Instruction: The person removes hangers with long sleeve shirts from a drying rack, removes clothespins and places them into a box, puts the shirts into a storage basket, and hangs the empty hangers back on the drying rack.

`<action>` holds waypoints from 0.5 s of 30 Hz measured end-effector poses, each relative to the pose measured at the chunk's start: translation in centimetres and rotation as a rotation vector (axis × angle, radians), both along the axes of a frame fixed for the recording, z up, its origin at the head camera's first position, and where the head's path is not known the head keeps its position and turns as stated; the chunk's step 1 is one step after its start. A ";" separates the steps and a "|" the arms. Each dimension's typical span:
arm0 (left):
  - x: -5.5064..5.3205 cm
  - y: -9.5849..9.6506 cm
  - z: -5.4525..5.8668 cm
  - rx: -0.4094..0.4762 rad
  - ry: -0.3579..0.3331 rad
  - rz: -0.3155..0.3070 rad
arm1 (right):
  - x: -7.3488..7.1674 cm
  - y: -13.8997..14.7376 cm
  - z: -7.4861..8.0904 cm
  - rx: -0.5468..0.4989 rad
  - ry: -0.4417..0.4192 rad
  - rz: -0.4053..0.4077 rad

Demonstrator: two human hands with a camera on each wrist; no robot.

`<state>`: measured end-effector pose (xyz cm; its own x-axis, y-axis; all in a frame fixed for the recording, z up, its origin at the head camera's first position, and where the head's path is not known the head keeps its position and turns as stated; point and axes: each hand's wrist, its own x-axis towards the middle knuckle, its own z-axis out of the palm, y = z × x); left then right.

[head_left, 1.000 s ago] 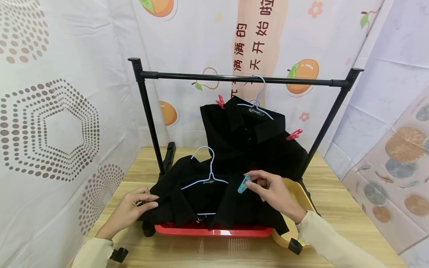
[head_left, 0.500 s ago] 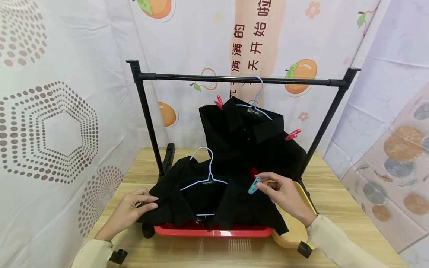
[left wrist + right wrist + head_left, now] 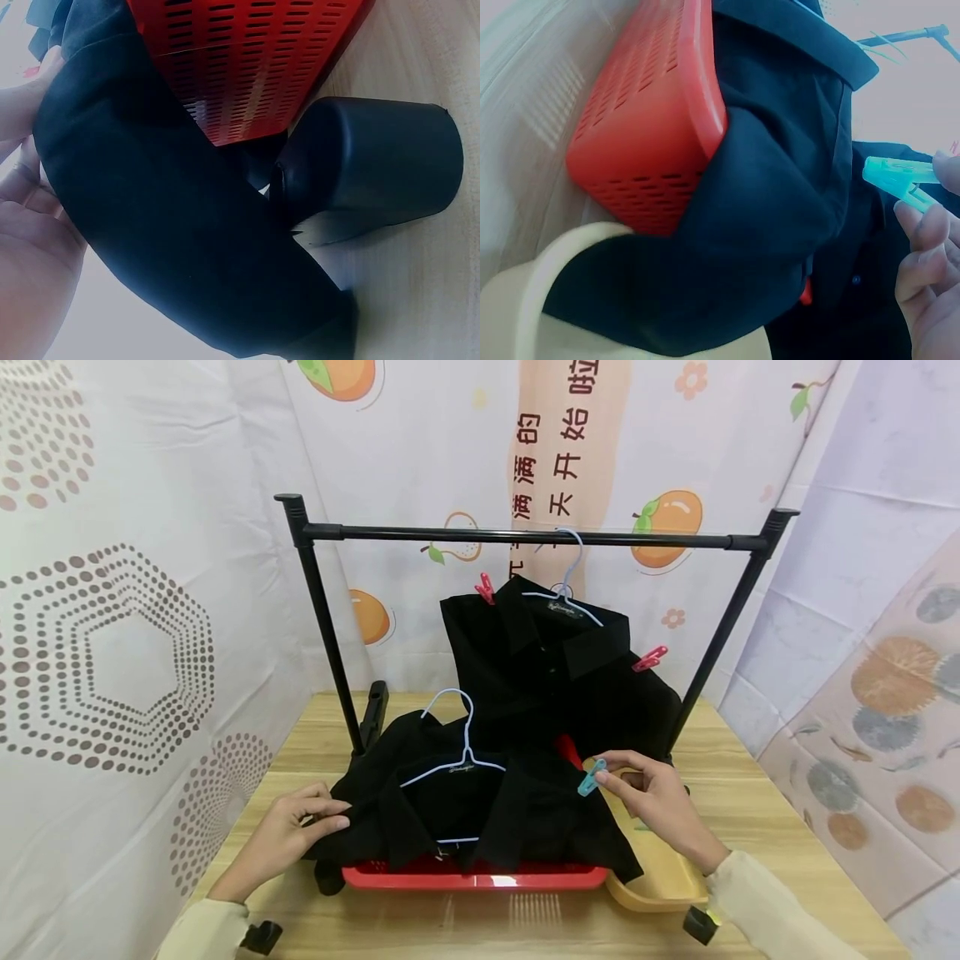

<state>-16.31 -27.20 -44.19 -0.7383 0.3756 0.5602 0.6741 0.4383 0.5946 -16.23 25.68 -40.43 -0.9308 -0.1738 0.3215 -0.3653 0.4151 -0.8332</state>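
A black collared shirt (image 3: 558, 810) lies over the red basket (image 3: 476, 880), with a pale blue hanger (image 3: 469, 731) inside its neck. At the shirt's left shoulder edge, my left hand (image 3: 288, 835) pinches the cloth between thumb and fingers; the left wrist view shows the sleeve (image 3: 157, 202) hanging from there. My right hand (image 3: 660, 797) pinches a teal clothespin (image 3: 592, 777) just off the shirt's right side. In the right wrist view the clothespin (image 3: 900, 171) sits between thumb and fingers, apart from the cloth.
Behind, another black shirt (image 3: 600, 702) hangs from the black rack's bar (image 3: 450, 534), with red clothespins (image 3: 485, 588) on its shoulders. A yellow bin (image 3: 652, 904) stands right of the basket, partly under the sleeve. A black rack foot (image 3: 382, 161) is near the left sleeve.
My right hand has moved right with the teal clothespin, away from the shirt's collar and towards its right shoulder. My left hand keeps its hold on the shirt. The view has shifted slightly.
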 end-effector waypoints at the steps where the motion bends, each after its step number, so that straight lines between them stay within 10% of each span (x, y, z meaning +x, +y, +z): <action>1: 0.0 0.0 0.0 0.000 0.000 0.001 | 0.0 0.1 -0.1 -0.001 0.005 -0.009; 15: -0.2 -0.1 -0.2 0.015 -0.011 -0.009 | 0.0 2.5 -1.6 0.095 -0.011 -0.154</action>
<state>-16.48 -27.34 -44.37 -0.7410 0.3738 0.5578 0.6714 0.4230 0.6085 -16.28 28.19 -42.03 -0.9521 -0.0579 0.3004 -0.2826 0.5428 -0.7909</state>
